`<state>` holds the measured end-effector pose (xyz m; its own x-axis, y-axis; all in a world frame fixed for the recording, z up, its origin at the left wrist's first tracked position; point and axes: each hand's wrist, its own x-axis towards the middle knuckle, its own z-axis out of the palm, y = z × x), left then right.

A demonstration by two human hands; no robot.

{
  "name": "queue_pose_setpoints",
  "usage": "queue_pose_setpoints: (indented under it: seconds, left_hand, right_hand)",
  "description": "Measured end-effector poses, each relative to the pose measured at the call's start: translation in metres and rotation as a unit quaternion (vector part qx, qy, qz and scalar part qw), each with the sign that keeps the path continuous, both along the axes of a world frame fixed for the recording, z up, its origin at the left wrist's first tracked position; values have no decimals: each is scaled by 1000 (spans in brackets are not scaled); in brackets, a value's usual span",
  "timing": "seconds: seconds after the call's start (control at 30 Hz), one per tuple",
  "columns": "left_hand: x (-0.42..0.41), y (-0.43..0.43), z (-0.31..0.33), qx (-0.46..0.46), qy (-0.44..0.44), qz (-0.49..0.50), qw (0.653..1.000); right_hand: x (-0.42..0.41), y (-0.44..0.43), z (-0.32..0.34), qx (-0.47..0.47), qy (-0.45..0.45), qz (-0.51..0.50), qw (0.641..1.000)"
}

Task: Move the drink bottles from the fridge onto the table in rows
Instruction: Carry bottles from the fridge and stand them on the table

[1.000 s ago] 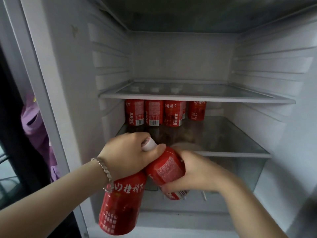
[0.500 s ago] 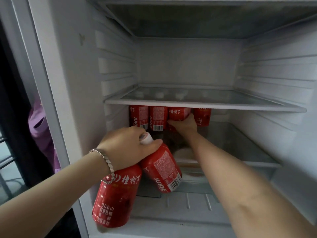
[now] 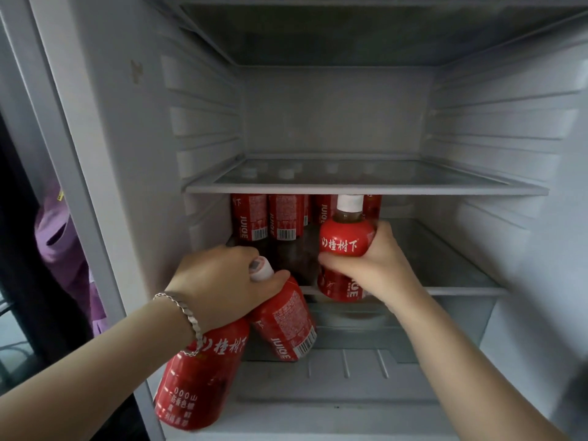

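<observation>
Far left, a purple cloth [image 3: 63,243] hangs outside the white fridge [image 3: 127,154]. The left hand [image 3: 219,281] clamps two red bottles by the necks, a hanging bottle [image 3: 200,377] and a tilted bottle [image 3: 286,319] touching it, both in front of and below the lower shelf [image 3: 445,265]. Back-row bottles [image 3: 267,218] stand at that shelf's rear left, tops hidden by the upper shelf [image 3: 366,188]. The right hand [image 3: 372,265] grips an upright bottle [image 3: 345,240] at the lower shelf's front edge; rightward, glass lies open to the wall

Lower glass shelf [image 3: 445,249], red juice bottles [image 3: 251,218] upright in row at back L.
</observation>
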<state>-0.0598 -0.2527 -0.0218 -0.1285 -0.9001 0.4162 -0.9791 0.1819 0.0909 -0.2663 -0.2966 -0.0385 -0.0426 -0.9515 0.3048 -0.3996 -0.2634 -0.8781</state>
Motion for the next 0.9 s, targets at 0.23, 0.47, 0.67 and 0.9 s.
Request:
queue_pose_setpoints:
  seconds: [0.23, 0.47, 0.67, 0.9]
  left_hand:
    - [-2, 2, -2, -36, -15, 3, 999]
    - [3, 1, -1, -16, -9, -14, 1000]
    - [0, 4, 1, 18, -33, -24, 999]
    - [3, 28, 6, 16, -76, -26, 997]
  right_hand:
    - [16, -2, 27, -107, 75, -130, 983]
    - [-16, 12, 21, -146, 12, -241, 959]
    - [-48, 15, 7, 58, -336, -237, 910]
    - [-33, 44, 12, 51, -224, -184, 956]
